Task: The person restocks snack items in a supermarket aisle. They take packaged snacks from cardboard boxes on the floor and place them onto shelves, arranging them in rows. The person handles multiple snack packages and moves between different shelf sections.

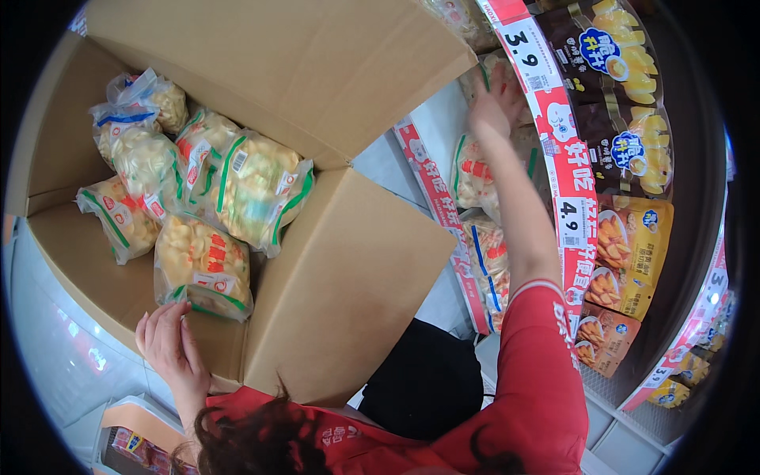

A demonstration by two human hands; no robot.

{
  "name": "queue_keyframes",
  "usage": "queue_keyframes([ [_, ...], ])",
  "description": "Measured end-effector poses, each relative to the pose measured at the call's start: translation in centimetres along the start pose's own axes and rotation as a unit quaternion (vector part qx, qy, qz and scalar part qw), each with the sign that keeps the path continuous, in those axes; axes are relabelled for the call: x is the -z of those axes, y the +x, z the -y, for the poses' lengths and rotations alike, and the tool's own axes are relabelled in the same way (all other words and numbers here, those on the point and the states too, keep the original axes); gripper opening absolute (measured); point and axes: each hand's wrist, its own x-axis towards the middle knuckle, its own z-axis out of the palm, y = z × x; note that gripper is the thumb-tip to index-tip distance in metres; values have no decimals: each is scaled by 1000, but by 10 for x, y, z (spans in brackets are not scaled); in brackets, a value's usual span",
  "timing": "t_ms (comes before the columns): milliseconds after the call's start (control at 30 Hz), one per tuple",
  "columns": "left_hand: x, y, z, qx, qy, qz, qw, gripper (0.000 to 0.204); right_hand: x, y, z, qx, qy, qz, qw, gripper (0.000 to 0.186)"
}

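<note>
An open cardboard box stands at the left, holding several clear bags of pale puffed snacks with green or blue seal strips. My left hand lies over the box's near left edge with its fingers loosely stretched out. Its fingertips reach the green-striped end of the nearest bag, without gripping it. At the right, my right hand reaches into a low shelf, among similar clear snack bags. Its fingers are partly hidden there beside a bag, so whether they grip it is unclear.
Red-and-white price strips edge the shelf above my right forearm. Dark snack pouches and yellow pouches fill that higher shelf. A raised box flap stands between box and shelf. A small container with red packets sits lower left.
</note>
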Motion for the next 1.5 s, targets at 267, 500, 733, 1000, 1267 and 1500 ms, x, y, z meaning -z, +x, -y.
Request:
queue_keyframes([
  [267,0,-3,3,-18,-6,-8,1000,17,-10,-155,-6,228,50,49,971,53],
  [500,1,-4,5,-36,-8,-14,999,16,-27,-142,-83,456,61,42,887,35],
  [733,1,-4,6,-42,-15,-42,998,15,-8,-134,-32,297,184,-27,937,41],
  [1000,-18,-18,24,-62,-153,-209,964,10,94,-125,-20,63,343,10,937,20],
  [1267,-32,-22,33,-90,-203,-293,930,9,304,-164,98,479,438,-244,721,18],
  [1500,-33,-20,34,-103,-216,-304,922,8,311,-112,304,372,470,85,796,52],
])
